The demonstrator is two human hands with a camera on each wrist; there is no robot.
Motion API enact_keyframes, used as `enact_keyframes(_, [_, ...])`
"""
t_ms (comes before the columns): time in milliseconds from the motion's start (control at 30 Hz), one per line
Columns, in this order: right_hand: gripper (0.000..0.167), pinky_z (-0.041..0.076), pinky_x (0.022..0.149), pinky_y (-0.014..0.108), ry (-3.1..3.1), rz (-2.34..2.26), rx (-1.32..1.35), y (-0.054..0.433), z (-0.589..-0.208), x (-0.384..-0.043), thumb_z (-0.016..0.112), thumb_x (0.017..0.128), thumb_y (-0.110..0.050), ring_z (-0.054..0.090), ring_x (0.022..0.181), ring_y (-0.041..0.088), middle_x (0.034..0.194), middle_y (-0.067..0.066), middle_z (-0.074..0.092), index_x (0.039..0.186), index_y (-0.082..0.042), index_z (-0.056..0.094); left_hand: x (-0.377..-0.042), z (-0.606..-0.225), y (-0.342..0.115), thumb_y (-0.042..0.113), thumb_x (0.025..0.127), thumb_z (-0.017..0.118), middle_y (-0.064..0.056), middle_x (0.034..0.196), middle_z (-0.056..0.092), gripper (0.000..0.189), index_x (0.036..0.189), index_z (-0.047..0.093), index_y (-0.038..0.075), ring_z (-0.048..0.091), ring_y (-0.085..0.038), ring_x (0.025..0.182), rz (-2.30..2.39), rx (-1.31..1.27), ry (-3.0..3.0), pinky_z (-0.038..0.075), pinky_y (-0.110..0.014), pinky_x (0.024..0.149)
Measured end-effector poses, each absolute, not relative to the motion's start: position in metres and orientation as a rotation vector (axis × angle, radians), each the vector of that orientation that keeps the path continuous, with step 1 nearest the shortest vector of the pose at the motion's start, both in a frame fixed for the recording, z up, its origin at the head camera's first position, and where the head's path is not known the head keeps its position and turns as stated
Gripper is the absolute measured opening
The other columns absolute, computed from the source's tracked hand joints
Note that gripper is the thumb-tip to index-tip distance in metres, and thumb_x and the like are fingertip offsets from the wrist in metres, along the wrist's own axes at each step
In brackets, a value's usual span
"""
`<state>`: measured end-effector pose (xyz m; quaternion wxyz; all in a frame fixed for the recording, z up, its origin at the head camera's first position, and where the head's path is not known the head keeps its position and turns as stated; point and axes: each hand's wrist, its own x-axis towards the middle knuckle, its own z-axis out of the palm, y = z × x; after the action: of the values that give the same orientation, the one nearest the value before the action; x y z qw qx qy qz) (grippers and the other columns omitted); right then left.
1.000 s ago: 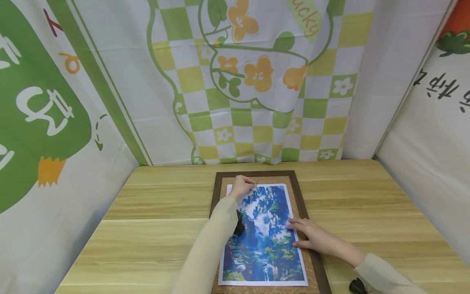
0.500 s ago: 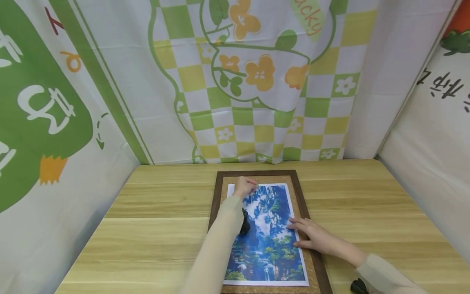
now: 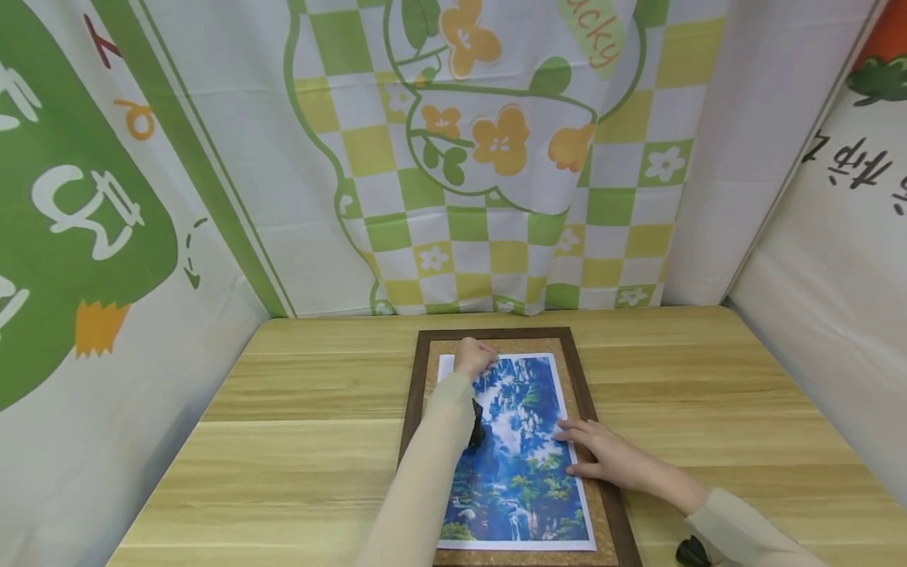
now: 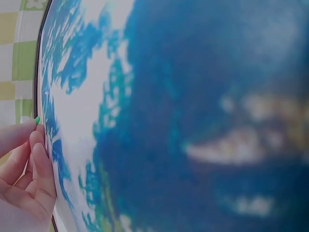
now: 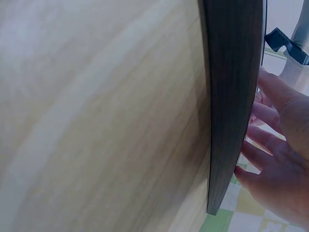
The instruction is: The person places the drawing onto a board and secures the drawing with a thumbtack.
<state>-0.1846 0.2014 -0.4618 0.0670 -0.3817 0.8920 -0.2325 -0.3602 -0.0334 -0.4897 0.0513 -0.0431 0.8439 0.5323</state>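
Note:
A tall print of a blue waterfall landscape (image 3: 513, 449) with a white border lies on a cork board (image 3: 531, 346) with a dark brown wooden frame. At the print's top edge, left of its middle, my left hand (image 3: 473, 358) pinches a green push pin (image 4: 37, 120) between thumb and finger. Only the pin's green head shows in the left wrist view; its point is hidden. My right hand (image 3: 604, 453) rests with spread fingers on the print's right edge, across the board's side. In the right wrist view its fingers (image 5: 265, 137) lie beyond the dark frame.
The board lies on a light wood-grain table (image 3: 319, 378). A green and white checked curtain (image 3: 468, 236) hangs behind the table's back edge, with printed cloth at both sides. Black wrist cameras show under the left wrist (image 3: 476, 425) and beside the right sleeve (image 3: 740, 531).
My left hand has shifted slightly right along the print's top edge, and its forearm has swung right. The right hand stays in place on the print's edge.

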Motion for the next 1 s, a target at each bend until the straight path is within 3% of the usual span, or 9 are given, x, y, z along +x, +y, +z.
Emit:
enact_keyframes(100, [0.046,0.028,0.093,0.058,2.696,-0.701,-1.154,0.201,-0.462,-0.184,0.057,0.084,-0.033,0.039,0.116,0.039,0.130,0.020,0.042,0.119,-0.003,0.052,-0.339,-0.462,-0.031,0.003,0.078,0.063,-0.014,0.067,0.065,0.009,0.081,0.069,-0.003,0.054,-0.014,0.046,1.581,-0.169,2.573,0.045,-0.025,0.044])
enact_keyframes(267, [0.046,0.028,0.093,0.058,2.700,-0.701,-1.145,0.200,-0.462,-0.184,0.057,0.085,-0.033,0.039,0.117,0.039,0.130,0.020,0.041,0.119,-0.003,0.052,-0.330,-0.454,-0.034,0.004,0.080,0.060,-0.015,0.070,0.065,0.012,0.084,0.068,-0.005,0.048,-0.010,0.043,1.589,-0.112,2.584,0.041,-0.021,0.041])
enact_keyframes(633, [0.046,0.027,0.094,0.058,2.673,-0.716,-1.114,0.199,-0.458,-0.183,0.057,0.085,-0.031,0.037,0.118,0.039,0.131,0.021,0.040,0.120,-0.003,0.051,-0.334,-0.454,-0.039,0.001,0.081,0.057,-0.005,0.050,0.049,0.014,0.080,0.066,-0.010,0.038,-0.010,0.038,1.655,-0.148,2.458,0.034,-0.021,0.036])
enact_keyframes(733, [0.045,0.026,0.095,0.058,2.684,-0.719,-1.126,0.200,-0.459,-0.183,0.058,0.084,-0.030,0.037,0.118,0.039,0.131,0.021,0.040,0.120,-0.002,0.051,-0.335,-0.453,-0.040,-0.001,0.081,0.055,-0.003,0.045,0.043,0.015,0.071,0.063,-0.008,0.033,-0.010,0.037,1.681,-0.134,2.398,0.031,-0.022,0.036])
enact_keyframes(867, [0.045,0.026,0.095,0.057,2.693,-0.714,-1.133,0.200,-0.460,-0.183,0.058,0.084,-0.030,0.038,0.118,0.039,0.131,0.021,0.041,0.120,-0.002,0.051,-0.336,-0.452,-0.039,0.002,0.083,0.054,0.000,0.040,0.034,0.033,0.050,0.048,0.003,0.028,-0.011,0.035,1.624,-0.112,2.389,0.027,-0.024,0.035])
enact_keyframes(1000, [0.046,0.028,0.093,0.058,2.684,-0.718,-1.127,0.201,-0.460,-0.183,0.057,0.085,-0.032,0.038,0.117,0.039,0.131,0.021,0.040,0.120,-0.003,0.051,-0.335,-0.451,-0.038,0.004,0.084,0.053,0.002,0.038,0.031,0.044,0.044,0.036,0.011,0.028,-0.012,0.035,1.546,-0.104,2.433,0.026,-0.025,0.034])
